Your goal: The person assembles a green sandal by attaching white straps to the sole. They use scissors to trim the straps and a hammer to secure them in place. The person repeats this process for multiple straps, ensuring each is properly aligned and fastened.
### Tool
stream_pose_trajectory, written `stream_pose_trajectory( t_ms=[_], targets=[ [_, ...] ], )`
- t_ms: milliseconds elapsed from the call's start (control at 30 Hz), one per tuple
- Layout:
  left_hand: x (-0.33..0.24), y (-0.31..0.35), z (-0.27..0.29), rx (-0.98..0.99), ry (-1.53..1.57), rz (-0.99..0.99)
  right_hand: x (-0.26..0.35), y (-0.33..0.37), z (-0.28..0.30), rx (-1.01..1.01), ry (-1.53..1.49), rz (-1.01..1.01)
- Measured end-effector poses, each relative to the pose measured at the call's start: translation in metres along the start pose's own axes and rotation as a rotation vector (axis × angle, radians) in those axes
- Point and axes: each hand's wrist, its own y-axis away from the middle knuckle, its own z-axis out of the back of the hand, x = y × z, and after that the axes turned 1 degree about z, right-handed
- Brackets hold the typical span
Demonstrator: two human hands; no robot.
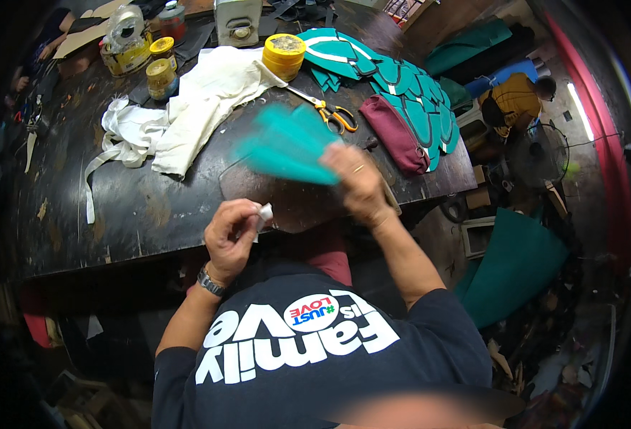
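My right hand (pixel 358 177) grips a flat teal-green sheet piece (pixel 287 146), smeared by motion, above the near part of the dark table. Whether it is one layer or more I cannot tell. Closer to my body, the fingers of my left hand (pixel 228 236) are pinched around a small white scrap (pixel 265 212). Beneath the green piece lies a brown board (pixel 258 187) at the table's near edge. Orange-handled scissors (pixel 333 118) rest just beyond the green piece. To their right is a maroon zipped pouch (pixel 395 136).
The dark table (pixel 58 229) carries white cloth (pixel 204 107) and white strips (pixel 126 132) left of centre. A yellow round tub (pixel 284 57), glue-smeared jars (pixel 161 77) and a grey-white block-shaped item (pixel 238 21) stand farther back. Edged green pieces (pixel 419 96) are heaped at right; a green sheet (pixel 519 264) hangs below.
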Motion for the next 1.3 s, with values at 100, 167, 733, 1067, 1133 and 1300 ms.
stream_pose_trajectory(
  t_ms=[100, 167, 733, 1067, 1133, 1300],
  targets=[
    [-0.027, 0.004, -0.004, 0.077, 0.128, 0.064, 0.034, 0.006, -0.015, 0.453, -0.095, -0.142],
    [-0.036, 0.000, -0.009, 0.075, 0.356, 0.231, 0.036, 0.001, -0.012, 0.341, -0.063, -0.106],
    [-0.041, -0.002, -0.016, 0.040, 0.825, 0.627, 0.105, -0.004, -0.042, 0.125, -1.754, -0.952],
    [-0.029, -0.014, 0.030, 0.330, -0.576, -0.013, 0.075, 0.007, -0.035, 0.030, -1.882, -0.892],
    [-0.021, -0.020, 0.033, 0.360, -0.756, -0.118, 0.075, 0.010, -0.037, 0.063, -1.773, -1.001],
    [-0.005, -0.027, 0.037, 0.380, -0.809, -0.250, 0.078, 0.015, -0.031, 0.042, -1.613, -1.073]
  ],
)
